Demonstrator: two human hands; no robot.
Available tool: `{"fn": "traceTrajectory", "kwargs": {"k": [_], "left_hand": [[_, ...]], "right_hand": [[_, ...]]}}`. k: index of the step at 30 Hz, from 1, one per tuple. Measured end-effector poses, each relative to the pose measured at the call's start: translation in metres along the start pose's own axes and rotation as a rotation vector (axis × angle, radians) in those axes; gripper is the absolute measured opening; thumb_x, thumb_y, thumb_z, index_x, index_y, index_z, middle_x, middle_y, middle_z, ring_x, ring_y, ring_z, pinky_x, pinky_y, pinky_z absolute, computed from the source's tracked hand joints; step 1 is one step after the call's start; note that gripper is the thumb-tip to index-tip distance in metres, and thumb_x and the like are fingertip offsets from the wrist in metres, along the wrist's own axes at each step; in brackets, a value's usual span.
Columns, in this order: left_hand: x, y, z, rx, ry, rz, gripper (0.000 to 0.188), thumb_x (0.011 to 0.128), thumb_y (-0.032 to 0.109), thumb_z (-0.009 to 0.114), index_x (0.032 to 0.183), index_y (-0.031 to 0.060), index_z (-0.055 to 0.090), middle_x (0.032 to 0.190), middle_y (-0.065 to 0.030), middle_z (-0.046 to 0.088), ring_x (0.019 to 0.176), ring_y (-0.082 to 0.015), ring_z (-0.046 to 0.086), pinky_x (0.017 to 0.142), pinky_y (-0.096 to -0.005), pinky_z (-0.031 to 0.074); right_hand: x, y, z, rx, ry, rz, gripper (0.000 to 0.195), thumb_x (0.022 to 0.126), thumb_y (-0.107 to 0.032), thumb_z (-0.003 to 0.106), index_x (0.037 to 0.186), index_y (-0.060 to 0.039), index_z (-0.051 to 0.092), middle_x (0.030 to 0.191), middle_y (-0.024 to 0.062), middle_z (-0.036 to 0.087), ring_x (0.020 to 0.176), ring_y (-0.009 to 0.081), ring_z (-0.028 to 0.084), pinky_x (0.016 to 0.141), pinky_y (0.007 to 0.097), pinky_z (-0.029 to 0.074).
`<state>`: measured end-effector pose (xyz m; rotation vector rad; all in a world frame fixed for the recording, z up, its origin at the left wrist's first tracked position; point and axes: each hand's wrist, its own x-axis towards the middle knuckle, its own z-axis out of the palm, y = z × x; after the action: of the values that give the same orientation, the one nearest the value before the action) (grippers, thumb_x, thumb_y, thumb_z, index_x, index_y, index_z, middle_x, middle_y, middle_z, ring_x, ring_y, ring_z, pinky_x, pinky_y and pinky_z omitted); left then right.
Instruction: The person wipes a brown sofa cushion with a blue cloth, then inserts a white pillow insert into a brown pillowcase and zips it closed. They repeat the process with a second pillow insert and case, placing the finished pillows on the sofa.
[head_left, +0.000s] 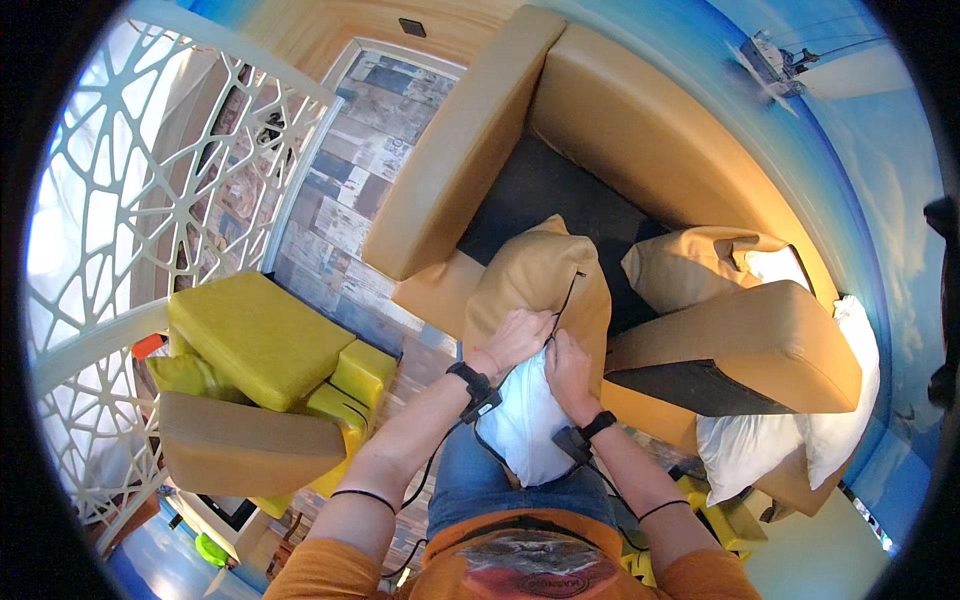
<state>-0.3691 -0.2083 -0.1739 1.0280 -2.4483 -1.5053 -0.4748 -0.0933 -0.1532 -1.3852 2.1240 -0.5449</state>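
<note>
A tan leather-like cushion cover (517, 274) with a dark zipper (568, 296) lies in front of me, at my thighs. A white inner pillow (525, 420) shows through its opening towards my body. My left hand (517, 337) grips the cover's edge by the zipper, its fingers closed near the middle of the zipper line. Right beside it, my right hand (571, 375) holds the other edge of the opening, over the white pillow. The fingertips of both hands nearly meet; what exactly lies between them is hidden.
Ahead stands a tan sofa (637, 112) with a dark seat base. Another tan cover (690, 266) rests on it. White pillows (750, 450) lie at right beside a tan cushion (742, 352). Yellow-green furniture (262, 330) and a white lattice partition (180, 210) stand at left.
</note>
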Motion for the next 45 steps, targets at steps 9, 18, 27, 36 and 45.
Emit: {"fn": "traceTrajectory", "kwargs": {"k": [9, 18, 27, 36, 45], "left_hand": [[-0.001, 0.01, 0.003, -0.027, 0.161, -0.139, 0.042, 0.101, 0.037, 0.054, 0.078, 0.0029, 0.064, 0.076, -0.0247, 0.066, 0.077, -0.0431, 0.065, 0.069, -0.0515, 0.051], [0.001, 0.012, 0.015, 0.186, 0.291, -0.187, 0.041, 0.098, 0.037, 0.06, 0.071, 0.0057, 0.066, 0.067, -0.0226, 0.064, 0.065, -0.0421, 0.065, 0.059, -0.0514, 0.052], [0.002, 0.007, 0.019, 0.212, 0.313, -0.159, 0.042, 0.098, 0.036, 0.059, 0.07, 0.0056, 0.064, 0.066, -0.0221, 0.065, 0.063, -0.0405, 0.066, 0.059, -0.0504, 0.053], [0.0, 0.011, 0.016, 0.222, 0.318, -0.135, 0.039, 0.098, 0.035, 0.059, 0.073, 0.0054, 0.064, 0.067, -0.0215, 0.065, 0.063, -0.0394, 0.066, 0.059, -0.0496, 0.053], [0.001, 0.013, 0.013, 0.237, 0.314, -0.119, 0.032, 0.096, 0.031, 0.062, 0.078, 0.0052, 0.067, 0.068, -0.0209, 0.066, 0.064, -0.0373, 0.068, 0.059, -0.047, 0.054]], "right_hand": [[0.018, 0.003, -0.024, 0.067, 0.018, -0.067, 0.012, 0.093, -0.015, 0.06, 0.096, -0.0034, 0.058, 0.078, 0.0195, 0.063, 0.072, 0.0393, 0.063, 0.065, 0.0462, 0.051], [0.1, 0.002, -0.049, 0.109, 0.271, -0.215, 0.019, 0.085, -0.01, 0.073, 0.1, -0.004, 0.063, 0.093, 0.0114, 0.06, 0.079, 0.0316, 0.061, 0.072, 0.0389, 0.053], [0.111, 0.006, -0.05, -0.057, 0.253, -0.531, 0.015, 0.082, -0.003, 0.064, 0.096, -0.0018, 0.061, 0.101, 0.013, 0.062, 0.097, 0.0312, 0.063, 0.084, 0.0381, 0.053], [0.105, 0.006, -0.043, -0.161, 0.201, -0.587, 0.013, 0.082, 0.001, 0.06, 0.094, -0.0011, 0.056, 0.115, 0.0149, 0.061, 0.103, 0.0316, 0.064, 0.087, 0.0378, 0.055], [0.112, 0.001, -0.037, -0.204, 0.15, -0.544, 0.016, 0.082, -0.001, 0.06, 0.097, 0.0008, 0.054, 0.117, 0.0181, 0.059, 0.109, 0.0334, 0.063, 0.095, 0.0401, 0.053]]}}
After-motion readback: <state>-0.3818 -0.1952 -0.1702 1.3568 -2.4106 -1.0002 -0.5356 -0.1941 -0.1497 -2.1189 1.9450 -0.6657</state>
